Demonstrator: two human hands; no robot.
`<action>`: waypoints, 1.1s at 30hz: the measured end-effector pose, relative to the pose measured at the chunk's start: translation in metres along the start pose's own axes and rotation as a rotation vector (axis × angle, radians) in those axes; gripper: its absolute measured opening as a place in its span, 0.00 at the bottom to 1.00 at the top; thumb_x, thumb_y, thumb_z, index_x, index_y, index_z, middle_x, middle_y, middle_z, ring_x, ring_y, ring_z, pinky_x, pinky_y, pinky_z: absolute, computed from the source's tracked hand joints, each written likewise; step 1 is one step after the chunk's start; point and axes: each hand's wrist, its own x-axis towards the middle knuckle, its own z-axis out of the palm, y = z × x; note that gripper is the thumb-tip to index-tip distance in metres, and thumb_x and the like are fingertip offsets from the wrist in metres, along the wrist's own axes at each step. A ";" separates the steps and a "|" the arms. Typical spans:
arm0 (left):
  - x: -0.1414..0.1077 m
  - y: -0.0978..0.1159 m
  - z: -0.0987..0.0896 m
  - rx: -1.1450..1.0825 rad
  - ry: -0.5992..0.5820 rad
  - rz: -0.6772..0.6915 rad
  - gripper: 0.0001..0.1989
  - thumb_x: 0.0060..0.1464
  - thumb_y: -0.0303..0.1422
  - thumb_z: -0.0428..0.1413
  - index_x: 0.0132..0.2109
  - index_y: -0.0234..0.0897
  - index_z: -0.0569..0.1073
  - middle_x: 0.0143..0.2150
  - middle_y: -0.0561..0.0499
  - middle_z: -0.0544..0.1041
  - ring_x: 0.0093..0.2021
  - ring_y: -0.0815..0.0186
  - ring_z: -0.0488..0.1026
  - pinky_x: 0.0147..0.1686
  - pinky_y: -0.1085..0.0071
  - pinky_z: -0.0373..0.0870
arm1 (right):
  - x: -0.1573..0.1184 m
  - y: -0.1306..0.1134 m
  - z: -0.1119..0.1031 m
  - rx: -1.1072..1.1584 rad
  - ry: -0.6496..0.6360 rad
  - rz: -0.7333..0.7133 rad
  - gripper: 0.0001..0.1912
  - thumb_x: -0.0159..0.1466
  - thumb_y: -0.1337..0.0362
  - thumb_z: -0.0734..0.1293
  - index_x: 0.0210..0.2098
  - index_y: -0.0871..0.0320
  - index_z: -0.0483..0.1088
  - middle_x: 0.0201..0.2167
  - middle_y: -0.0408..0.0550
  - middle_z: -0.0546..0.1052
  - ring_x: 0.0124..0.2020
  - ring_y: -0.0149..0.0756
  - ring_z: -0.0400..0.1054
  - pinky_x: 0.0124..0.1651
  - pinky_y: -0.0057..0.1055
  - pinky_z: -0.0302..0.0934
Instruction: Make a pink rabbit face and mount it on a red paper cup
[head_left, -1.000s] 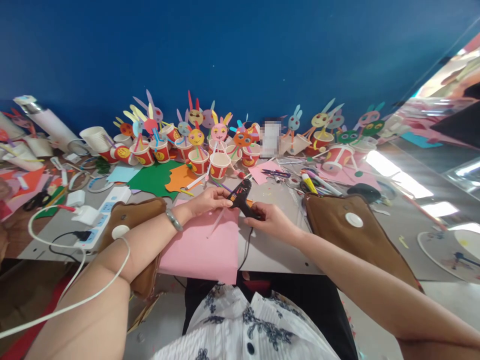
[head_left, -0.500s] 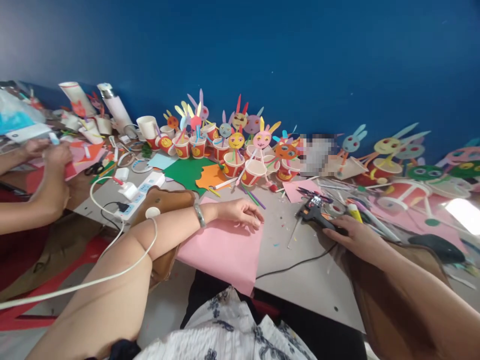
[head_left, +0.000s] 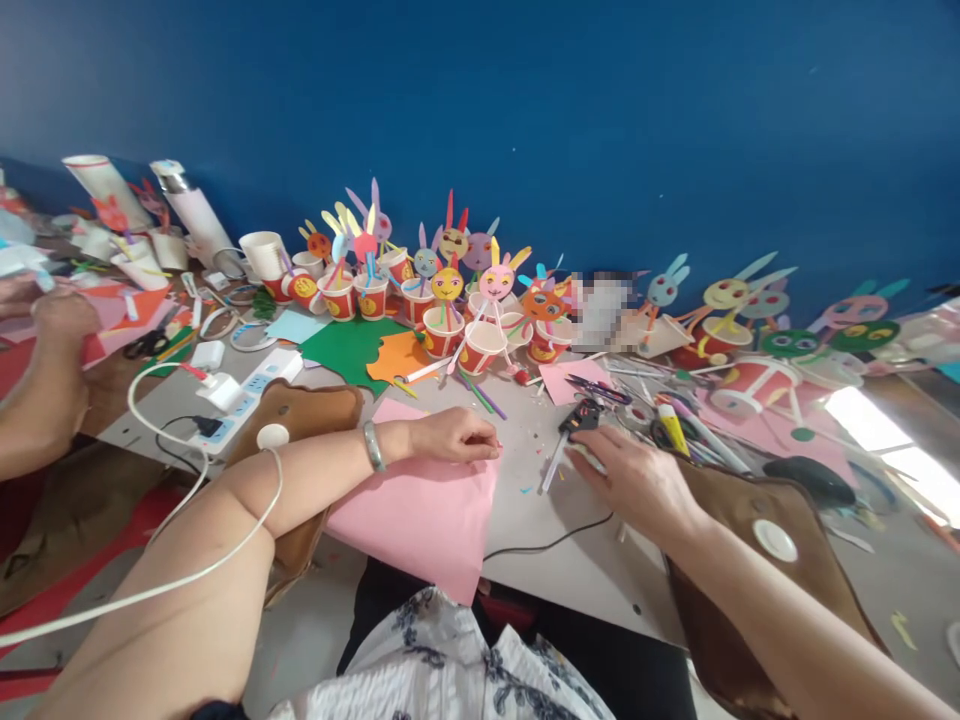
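Note:
My left hand (head_left: pixel 456 435) rests at the top right of a pink paper sheet (head_left: pixel 420 520), its fingers curled together; what is between them is too small to make out. To the right, my right hand (head_left: pixel 630 475) is wrapped over the handle of a black glue gun (head_left: pixel 582 415), which is mostly hidden under the fingers. A thin whitish stick (head_left: pixel 555 462) slants down beside the gun. The gun's black cord (head_left: pixel 551 545) runs left from under my hand to the table's front edge.
Paper cups with rabbit-faced figures (head_left: pixel 482 345) line the blue wall. A power strip (head_left: pixel 247 395) lies left, brown pouches (head_left: pixel 772 580) under both forearms, scissors (head_left: pixel 600 388) and pens at right. Another person's hand (head_left: pixel 67 320) works at far left.
My right hand has moved forward and left, further over the glue gun. The fingers of my left hand have curled in. The view has shifted right.

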 end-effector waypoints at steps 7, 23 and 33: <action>0.000 -0.003 0.011 0.562 -0.041 0.140 0.17 0.67 0.41 0.54 0.33 0.37 0.76 0.27 0.49 0.78 0.27 0.66 0.71 0.26 0.69 0.50 | 0.002 -0.039 0.025 0.164 0.098 -0.551 0.19 0.74 0.63 0.61 0.26 0.57 0.67 0.22 0.42 0.68 0.23 0.29 0.59 0.29 0.32 0.48; 0.006 0.022 0.015 0.891 -0.178 0.009 0.12 0.70 0.35 0.49 0.44 0.37 0.76 0.33 0.46 0.81 0.30 0.63 0.75 0.26 0.68 0.58 | -0.006 -0.041 0.032 0.261 0.250 -0.591 0.17 0.73 0.69 0.61 0.27 0.58 0.67 0.21 0.42 0.66 0.24 0.30 0.55 0.30 0.33 0.47; -0.035 0.073 0.006 0.701 -0.119 -0.133 0.07 0.61 0.32 0.57 0.46 0.36 0.75 0.43 0.44 0.82 0.39 0.58 0.79 0.39 0.65 0.71 | -0.006 -0.041 0.036 0.279 0.227 -0.581 0.18 0.74 0.68 0.61 0.26 0.58 0.66 0.22 0.42 0.67 0.23 0.29 0.57 0.31 0.31 0.47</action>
